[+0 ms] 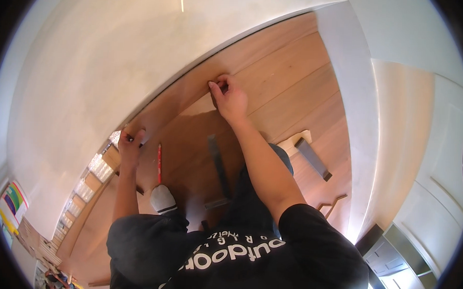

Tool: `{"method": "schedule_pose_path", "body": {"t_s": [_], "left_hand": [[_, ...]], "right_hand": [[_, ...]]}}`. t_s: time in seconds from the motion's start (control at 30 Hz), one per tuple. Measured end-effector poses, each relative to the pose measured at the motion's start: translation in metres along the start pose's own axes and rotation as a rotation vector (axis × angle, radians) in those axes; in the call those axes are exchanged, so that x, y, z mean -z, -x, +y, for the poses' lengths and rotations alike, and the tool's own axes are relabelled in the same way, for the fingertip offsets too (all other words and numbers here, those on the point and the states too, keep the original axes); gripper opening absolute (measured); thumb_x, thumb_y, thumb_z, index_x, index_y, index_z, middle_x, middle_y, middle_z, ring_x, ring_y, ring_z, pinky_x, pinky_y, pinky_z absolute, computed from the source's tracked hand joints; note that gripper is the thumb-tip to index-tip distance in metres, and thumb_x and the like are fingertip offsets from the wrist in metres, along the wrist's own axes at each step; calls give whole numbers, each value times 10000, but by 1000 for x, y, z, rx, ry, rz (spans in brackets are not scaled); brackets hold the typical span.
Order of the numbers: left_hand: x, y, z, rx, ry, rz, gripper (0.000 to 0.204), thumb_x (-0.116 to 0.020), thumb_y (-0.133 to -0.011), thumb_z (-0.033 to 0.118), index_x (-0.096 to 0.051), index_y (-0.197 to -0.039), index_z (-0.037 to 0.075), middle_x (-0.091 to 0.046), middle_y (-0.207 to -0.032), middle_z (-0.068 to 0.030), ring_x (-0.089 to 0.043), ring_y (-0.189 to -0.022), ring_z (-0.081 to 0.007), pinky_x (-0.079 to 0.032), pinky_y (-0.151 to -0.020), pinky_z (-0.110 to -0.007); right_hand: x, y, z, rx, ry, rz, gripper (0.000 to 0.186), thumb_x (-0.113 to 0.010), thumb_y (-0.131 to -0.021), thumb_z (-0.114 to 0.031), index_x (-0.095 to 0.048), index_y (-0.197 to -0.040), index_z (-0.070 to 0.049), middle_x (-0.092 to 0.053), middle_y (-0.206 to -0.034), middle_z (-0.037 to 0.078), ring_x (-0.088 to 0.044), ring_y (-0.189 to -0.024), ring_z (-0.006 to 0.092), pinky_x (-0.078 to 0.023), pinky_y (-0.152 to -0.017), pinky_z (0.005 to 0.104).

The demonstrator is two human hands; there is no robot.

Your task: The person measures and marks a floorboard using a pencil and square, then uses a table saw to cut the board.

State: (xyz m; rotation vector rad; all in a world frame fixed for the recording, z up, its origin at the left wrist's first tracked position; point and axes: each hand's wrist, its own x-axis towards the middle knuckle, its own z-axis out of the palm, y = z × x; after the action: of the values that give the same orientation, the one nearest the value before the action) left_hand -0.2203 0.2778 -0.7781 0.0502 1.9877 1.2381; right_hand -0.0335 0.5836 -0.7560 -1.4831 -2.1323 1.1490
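A long wooden floor plank (172, 101) lies along the foot of the pale wall, with a dark narrow gap on its far side. My left hand (130, 146) is closed at its left end, fingers curled. Farther right, my right hand (230, 99) pinches at the plank's near edge, thumb against index finger; the fingertips' exact grip is partly hidden. Between my arms, a red pencil (159, 163) lies on the laid wood floor (291, 77). A dark metal pull bar (218, 164) with a bent end rests nearer to me.
Right of my right arm, a dark grey block (313, 159) lies by a torn piece of cardboard (292, 143). My grey-toed foot (163, 198) is near the pencil. Foil-like underlay (100, 167) shows at left. A white wall base (351, 72) bounds the floor at right.
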Motion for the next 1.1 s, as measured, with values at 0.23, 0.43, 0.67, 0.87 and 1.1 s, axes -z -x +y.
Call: {"method": "schedule_pose_path", "body": {"t_s": [0.23,0.43,0.67,0.87,1.1], "left_hand": [[6,18,23,-86,-207,30,275,-710,-980,129,-650,-1239,58,-708,-1087,-24,-622,-967,-98,-502,-852,-271],[26,35,8,-184,-67,93,280,-665,-1007,132,-647,-1266,28,-707,-1136,-34,-620,-1032,-109,-479,-929,-274],[34,33,-2,-199,100,42,266,-612,-1050,215,-655,-1236,31,-677,-1082,9,-590,-978,-94,-466,-897,-263],[33,10,-26,-114,63,77,262,-629,-1053,317,-631,-1017,57,-591,-893,50,-481,-803,-51,-400,-702,-229],[32,3,-21,-14,-51,39,279,-584,-1079,331,-626,-1030,60,-601,-889,53,-469,-787,-45,-394,-679,-232]], "right_hand": [[9,-4,4,-2,-90,-43,404,-799,-903,-336,-662,-1125,-27,-741,-901,68,-708,-730,208,-555,-673,348],[16,-13,-12,-368,-517,-102,494,-769,-954,-297,-561,-1243,45,-712,-917,109,-699,-749,172,-554,-638,307],[15,-23,1,-504,-986,-83,420,-740,-984,-290,-540,-1130,49,-636,-817,88,-685,-693,174,-558,-602,300],[14,-23,5,-363,-767,-170,397,-726,-990,-331,-539,-1026,18,-640,-780,96,-690,-671,182,-579,-596,317],[30,-31,-6,-403,-593,-196,435,-638,-1036,-389,-541,-950,26,-682,-774,132,-670,-579,182,-543,-505,312]]}}
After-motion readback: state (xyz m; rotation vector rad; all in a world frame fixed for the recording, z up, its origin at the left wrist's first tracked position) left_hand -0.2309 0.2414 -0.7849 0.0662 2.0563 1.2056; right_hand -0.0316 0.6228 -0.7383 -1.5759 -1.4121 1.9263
